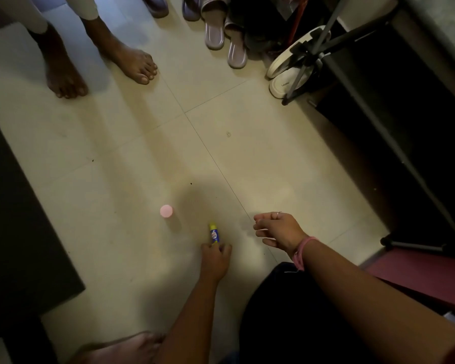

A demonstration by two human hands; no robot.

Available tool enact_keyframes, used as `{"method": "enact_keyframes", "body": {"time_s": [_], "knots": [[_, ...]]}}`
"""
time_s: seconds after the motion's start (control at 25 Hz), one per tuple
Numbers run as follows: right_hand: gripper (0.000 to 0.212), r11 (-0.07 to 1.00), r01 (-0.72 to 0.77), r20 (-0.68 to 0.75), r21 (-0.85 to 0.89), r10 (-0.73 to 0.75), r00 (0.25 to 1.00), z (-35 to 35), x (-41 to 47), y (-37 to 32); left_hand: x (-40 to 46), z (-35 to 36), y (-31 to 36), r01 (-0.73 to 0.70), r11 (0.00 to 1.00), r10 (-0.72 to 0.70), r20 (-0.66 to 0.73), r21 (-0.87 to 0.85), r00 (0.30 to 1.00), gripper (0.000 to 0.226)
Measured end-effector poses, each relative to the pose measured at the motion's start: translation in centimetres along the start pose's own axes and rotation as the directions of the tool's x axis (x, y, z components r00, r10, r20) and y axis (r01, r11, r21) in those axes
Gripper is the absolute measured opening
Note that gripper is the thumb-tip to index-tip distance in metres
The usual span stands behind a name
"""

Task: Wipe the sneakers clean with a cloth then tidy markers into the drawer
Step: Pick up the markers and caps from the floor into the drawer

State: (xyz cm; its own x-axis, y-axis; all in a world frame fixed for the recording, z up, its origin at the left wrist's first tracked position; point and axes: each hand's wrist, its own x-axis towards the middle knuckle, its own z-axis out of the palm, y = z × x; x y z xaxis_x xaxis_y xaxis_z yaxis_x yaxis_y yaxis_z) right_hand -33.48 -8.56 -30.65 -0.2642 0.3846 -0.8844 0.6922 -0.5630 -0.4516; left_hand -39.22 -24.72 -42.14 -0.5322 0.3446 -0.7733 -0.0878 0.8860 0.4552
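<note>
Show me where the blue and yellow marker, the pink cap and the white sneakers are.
blue and yellow marker [213, 234], head view, on its blue label.
pink cap [166, 211], head view, on its round top.
white sneakers [290, 74], head view, on the side of the nearer shoe.

Around the pink cap [166, 211] standing on the floor I count one blue-and-yellow marker [213, 234], just right of it. Far beyond it lie two white sneakers [290, 68], two lilac slippers [225, 39] and someone's two bare feet [100, 64].
</note>
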Motion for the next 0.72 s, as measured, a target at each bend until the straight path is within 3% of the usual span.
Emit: {"method": "enact_keyframes", "body": {"time_s": [0.12, 0.28, 0.44, 0.52, 0.56, 0.64, 0.72], "knots": [[0.024, 0.998, -0.016, -0.003, 0.067, 0.016, 1.0, 0.7, -0.2, 0.0, -1.7, -1.9, 3.0, -0.1, 0.966, 0.092, -0.047, -0.238, 0.995, 0.048], [0.042, 0.995, 0.003, 0.091, 0.097, -0.012, 0.996, 1.5, -0.2, -0.1, -6.5, -4.5, 6.3, -0.215, 0.871, 0.266, 0.057, -0.442, 0.962, 0.023], [0.023, 0.989, 0.047, 0.144, 0.14, -0.067, 0.987, 2.2, -0.4, -0.5, -8.2, -5.8, 5.9, -0.243, 0.806, 0.381, 0.159, -0.539, 0.911, 0.019], [0.023, 0.986, 0.054, 0.135, 0.156, -0.076, 0.988, 2.5, -0.4, -0.6, -6.5, -7.0, 4.8, -0.255, 0.784, 0.381, 0.114, -0.566, 0.917, 0.015], [0.023, 0.985, 0.057, 0.123, 0.165, -0.078, 0.989, 2.5, -0.3, -0.5, -4.8, -7.6, 3.8, -0.271, 0.825, 0.323, 0.02, -0.496, 0.946, 0.012], [0.025, 0.981, 0.055, 0.086, 0.185, -0.072, 0.994, 2.3, -0.2, -0.4, -0.2, -8.9, 1.4, -0.328, 0.936, 0.297, -0.208, -0.131, 0.932, 0.025], [0.028, 0.977, 0.046, 0.054, 0.207, -0.058, 0.997, 2.0, 0.1, -0.2, 3.8, -10.3, -0.4, -0.234, 0.948, 0.271, -0.163, 0.217, 0.949, 0.044]]}}
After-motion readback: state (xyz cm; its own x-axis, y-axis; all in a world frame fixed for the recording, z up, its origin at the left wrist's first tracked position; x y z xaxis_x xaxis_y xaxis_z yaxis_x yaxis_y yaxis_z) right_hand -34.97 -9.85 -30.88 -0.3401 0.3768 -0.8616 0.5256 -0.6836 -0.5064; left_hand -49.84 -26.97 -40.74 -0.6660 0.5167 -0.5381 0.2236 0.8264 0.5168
